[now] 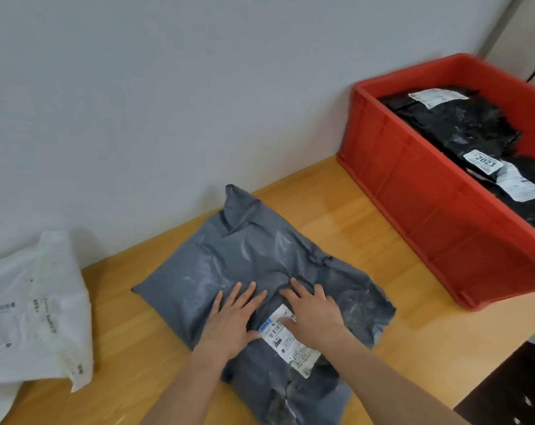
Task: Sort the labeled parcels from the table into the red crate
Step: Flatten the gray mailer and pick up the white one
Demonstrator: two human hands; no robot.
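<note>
1. A light wooden counter [367, 216] with a yellowish grain runs along a plain pale grey wall [168, 87]; its far edge meets the wall directly.
2. A grey poly-mailer parcel [229, 256] lies flat near the middle of the counter, one corner touching the wall, its plastic creased and puffed.
3. A white shipping label [294, 348] with barcodes is stuck on the nearer part of the parcel, set at a slant.
4. The left hand [229, 320] rests palm-down on the parcel just left of the label, fingers straight and spread; this grip holds nothing.
5. The right hand [315, 314] lies flat on the parcel too, covering the label's upper right corner, fingers extended and grasping nothing.
6. The red crate [428, 216] stands on the counter's right end, against the wall, apart from the grey parcel.
7. Inside it lie black parcels [453, 124] with white labels, one reading "2023".
8. A white plastic parcel [36, 302] with printed text sits at the counter's left edge, near the wall.
9. A dark surface [511, 391] shows beyond the counter's lower right corner.
</note>
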